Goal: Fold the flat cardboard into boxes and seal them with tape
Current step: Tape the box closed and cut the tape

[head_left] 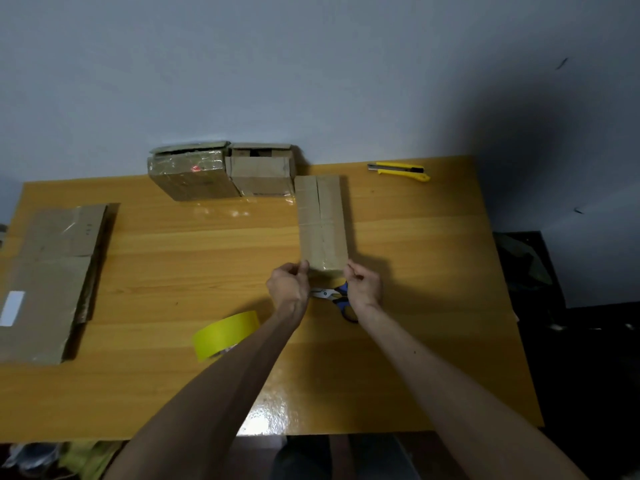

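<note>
A long brown cardboard box point(322, 220) lies lengthwise on the wooden table point(207, 258), with clear tape along its top seam. My left hand point(289, 289) pinches the box's near left corner. My right hand point(363, 285) pinches the near right corner. A roll of yellow tape point(225, 332) lies to the left of my left forearm. Blue-handled scissors point(334, 294) rest on the table just under my hands, partly hidden by them. A stack of flat cardboard point(48, 282) lies at the table's left edge.
Two folded boxes point(194, 174) point(261, 173) stand against the wall at the back of the table, the left one wrapped in shiny tape. A yellow utility knife point(400, 170) lies at the back right. Dark objects stand to the right of the table.
</note>
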